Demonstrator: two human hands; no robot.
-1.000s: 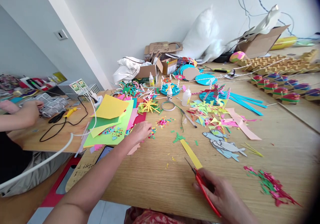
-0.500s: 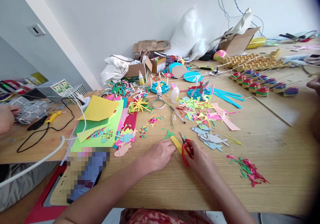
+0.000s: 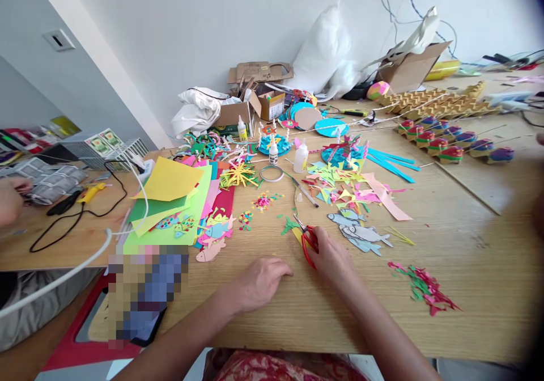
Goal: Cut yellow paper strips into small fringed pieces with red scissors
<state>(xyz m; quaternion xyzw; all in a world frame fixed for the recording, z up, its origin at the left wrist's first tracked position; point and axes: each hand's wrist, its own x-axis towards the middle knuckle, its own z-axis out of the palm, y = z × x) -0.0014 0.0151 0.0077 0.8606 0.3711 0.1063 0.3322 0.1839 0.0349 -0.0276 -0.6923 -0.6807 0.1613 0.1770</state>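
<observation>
Red-handled scissors (image 3: 307, 250), one pair, in the right hand (image 3: 334, 256)

Head view. Right hand: fingers wrapped round the handles, several fingertips hidden; blades project beyond them, away from the wearer, with little gap showing.

Yellow paper strip (image 3: 298, 235), one: just beyond the right fingers, partly covered by the scissors; whether the blades touch it cannot be told.

Green paper scraps (image 3: 288, 225), cluster: beyond the right fingers, beside the blade tips.

Left hand (image 3: 260, 280): palm down, low over the wooden table (image 3: 280, 324), fingers loosely bent and drawn together, apart from the scissors. Underside hidden; whether they hold anything cannot be told.

Grey-blue paper fish (image 3: 361, 235), overlapping: right of the right fingers, near.

Red and green shreds (image 3: 425, 291), heap: farther right of the same fingers.

Paper dots (image 3: 245, 220), small pile, mixed colours: beyond the left fingers.

Pink paper fish (image 3: 211, 250), one: left of the left fingers, well apart.
</observation>
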